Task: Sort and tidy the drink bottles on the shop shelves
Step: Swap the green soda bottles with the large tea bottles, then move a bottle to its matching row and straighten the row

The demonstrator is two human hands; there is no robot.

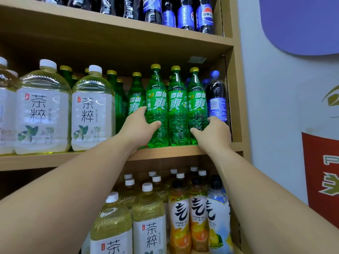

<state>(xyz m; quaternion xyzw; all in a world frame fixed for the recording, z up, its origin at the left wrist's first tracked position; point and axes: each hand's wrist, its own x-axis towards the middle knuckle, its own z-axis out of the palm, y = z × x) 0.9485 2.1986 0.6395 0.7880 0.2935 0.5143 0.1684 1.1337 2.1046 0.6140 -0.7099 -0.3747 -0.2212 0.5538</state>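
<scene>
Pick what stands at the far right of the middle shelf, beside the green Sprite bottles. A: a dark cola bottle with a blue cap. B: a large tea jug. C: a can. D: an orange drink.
A: the dark cola bottle with a blue cap stands just right of the green Sprite bottles.

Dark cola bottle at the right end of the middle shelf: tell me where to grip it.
Take the dark cola bottle by its neck just under the blue cap, coming from the front. It stands upright, hemmed between a green bottle and the shelf side panel, so its flanks likely offer fingers little room.
</scene>
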